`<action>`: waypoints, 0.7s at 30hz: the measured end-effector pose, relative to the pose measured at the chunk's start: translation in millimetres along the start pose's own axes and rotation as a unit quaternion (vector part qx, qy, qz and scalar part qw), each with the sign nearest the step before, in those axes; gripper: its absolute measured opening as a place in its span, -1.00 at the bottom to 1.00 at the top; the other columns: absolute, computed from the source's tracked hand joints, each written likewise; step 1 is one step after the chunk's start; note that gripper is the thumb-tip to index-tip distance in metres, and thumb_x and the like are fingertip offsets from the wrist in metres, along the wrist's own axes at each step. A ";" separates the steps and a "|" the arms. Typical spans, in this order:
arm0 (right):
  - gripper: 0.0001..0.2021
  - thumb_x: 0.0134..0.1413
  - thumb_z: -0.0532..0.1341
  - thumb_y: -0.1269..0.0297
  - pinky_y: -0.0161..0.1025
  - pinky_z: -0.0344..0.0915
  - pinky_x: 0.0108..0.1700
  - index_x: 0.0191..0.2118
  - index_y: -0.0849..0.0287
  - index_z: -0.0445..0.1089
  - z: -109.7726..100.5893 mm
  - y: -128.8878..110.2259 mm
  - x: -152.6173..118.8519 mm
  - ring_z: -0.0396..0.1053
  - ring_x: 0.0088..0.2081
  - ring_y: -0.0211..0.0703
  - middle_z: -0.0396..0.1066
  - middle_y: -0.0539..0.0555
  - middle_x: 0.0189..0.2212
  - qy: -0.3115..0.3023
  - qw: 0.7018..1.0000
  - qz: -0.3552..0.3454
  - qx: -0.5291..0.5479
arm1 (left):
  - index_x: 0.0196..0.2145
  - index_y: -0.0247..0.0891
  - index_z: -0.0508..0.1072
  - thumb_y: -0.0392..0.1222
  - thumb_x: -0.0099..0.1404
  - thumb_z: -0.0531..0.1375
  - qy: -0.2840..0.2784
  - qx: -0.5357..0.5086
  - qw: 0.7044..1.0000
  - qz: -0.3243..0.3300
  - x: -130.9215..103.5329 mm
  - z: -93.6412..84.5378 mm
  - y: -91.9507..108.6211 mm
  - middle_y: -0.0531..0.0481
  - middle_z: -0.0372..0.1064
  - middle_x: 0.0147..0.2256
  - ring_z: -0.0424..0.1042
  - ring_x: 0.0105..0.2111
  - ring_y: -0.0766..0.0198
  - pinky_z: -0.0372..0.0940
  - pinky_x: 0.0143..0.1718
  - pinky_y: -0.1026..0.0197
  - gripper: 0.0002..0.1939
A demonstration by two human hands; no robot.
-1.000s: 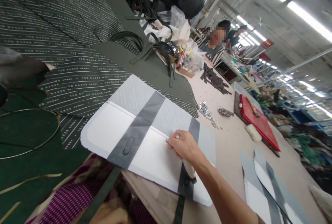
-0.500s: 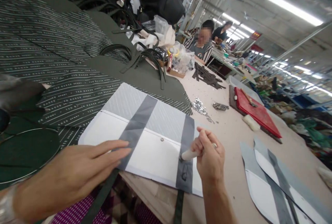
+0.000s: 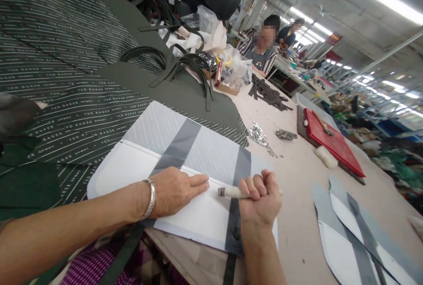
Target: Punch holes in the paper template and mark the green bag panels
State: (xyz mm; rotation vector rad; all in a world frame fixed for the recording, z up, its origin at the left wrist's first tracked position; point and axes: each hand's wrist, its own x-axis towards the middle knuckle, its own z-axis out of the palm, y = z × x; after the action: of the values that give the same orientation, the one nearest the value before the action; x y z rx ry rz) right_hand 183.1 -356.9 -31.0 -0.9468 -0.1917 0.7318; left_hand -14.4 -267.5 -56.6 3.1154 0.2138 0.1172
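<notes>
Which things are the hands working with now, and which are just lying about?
At the hands:
Pale tool, in the right hand
White-and-grey panel, under the left hand

Lying about:
Red slab
Small metal pieces
Dark strips
Overlapping panels at far right

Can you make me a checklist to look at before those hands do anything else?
1. Right hand gripping the white tool: ok.
2. Left hand at the pale panel: ok.
3. Tool's end apart from the left fingertips: ok, a gap shows.
4. Whole panel on the table: not ok, it sticks out past the near edge.
5. Spot under the left fingers ready: cannot tell, they hide it.
</notes>
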 end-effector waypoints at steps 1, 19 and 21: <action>-0.80 0.07 0.23 0.14 -0.42 -0.08 -0.63 -0.42 0.11 0.25 -1.0 4.9 4.2 -0.26 -0.73 -0.43 -0.16 -0.28 -0.76 0.004 1.000 0.003 0.007 | 0.13 -0.25 0.32 -0.40 0.26 0.03 0.008 -0.001 1.000 -0.001 -0.2 0.3 0.4 -0.06 0.28 0.17 0.50 -0.38 0.26 0.37 -0.46 0.17 -0.53; -0.88 0.12 0.18 0.30 -0.44 -0.01 -0.59 -0.42 0.16 0.27 0.1 32.1 13.6 -0.17 -0.73 -0.44 -0.11 -0.26 -0.77 0.043 0.997 0.032 0.052 | 0.07 -0.30 0.32 -0.33 0.28 0.01 0.064 -0.093 0.993 -0.018 -0.9 8.3 -0.8 -0.02 0.36 0.10 0.52 -0.34 0.20 0.41 -0.50 0.07 -0.60; -0.87 0.12 0.19 0.29 -0.45 0.00 -0.58 -0.42 0.15 0.27 1.0 32.2 11.2 -0.19 -0.72 -0.44 -0.14 -0.26 -0.75 0.032 0.999 0.016 0.031 | 0.08 -0.31 0.32 -0.32 0.28 0.02 0.067 -0.111 0.991 -0.018 -1.0 8.7 -1.4 -0.06 0.37 0.08 0.52 -0.32 0.20 0.41 -0.48 0.09 -0.60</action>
State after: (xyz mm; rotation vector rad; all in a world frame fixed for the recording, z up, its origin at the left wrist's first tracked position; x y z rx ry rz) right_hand 175.4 -337.1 -57.7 -0.9141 -0.0977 0.7324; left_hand -14.9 -266.3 -65.4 2.8829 0.2405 0.3271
